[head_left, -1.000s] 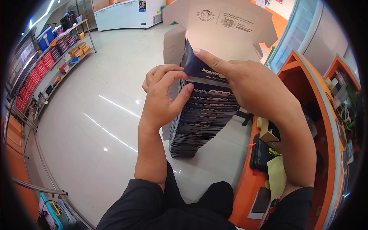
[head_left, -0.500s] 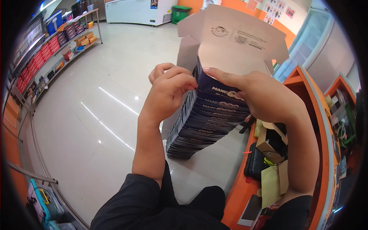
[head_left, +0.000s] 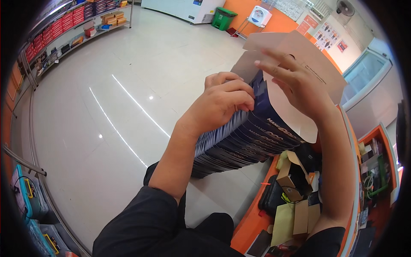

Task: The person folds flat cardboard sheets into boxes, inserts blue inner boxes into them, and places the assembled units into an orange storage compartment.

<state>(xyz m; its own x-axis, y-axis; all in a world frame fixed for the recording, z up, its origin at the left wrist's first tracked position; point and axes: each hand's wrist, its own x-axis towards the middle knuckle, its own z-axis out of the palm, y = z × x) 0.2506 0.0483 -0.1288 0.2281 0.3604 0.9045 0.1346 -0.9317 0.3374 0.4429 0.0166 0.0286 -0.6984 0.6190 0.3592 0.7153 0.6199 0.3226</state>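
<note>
A tall stack of dark blue printed cartons (head_left: 246,143), nested one on another, leans in front of me above the floor. The uppermost carton (head_left: 287,115) shows its pale cardboard inside, with wide flaps standing up at its far side. My left hand (head_left: 222,99) is closed at the left edge of that carton, its fingers curled against the dark blue side. Over the flaps is my right hand (head_left: 302,83), fingers stretched out and somewhat blurred. Whether its fingertips touch the cardboard I cannot tell.
An orange counter (head_left: 246,229) on the right holds a small open cardboard box (head_left: 291,173) and a black case (head_left: 269,197). Shelves with red boxes (head_left: 53,30) stand far left. Beyond are a white chest freezer (head_left: 180,9) and a green bin (head_left: 223,19). A metal rail (head_left: 64,222) curves at left.
My right hand has let go of the top carton's near rim and moved up over its flaps, fingers extended. The stack leans further right in view, and the view has shifted.
</note>
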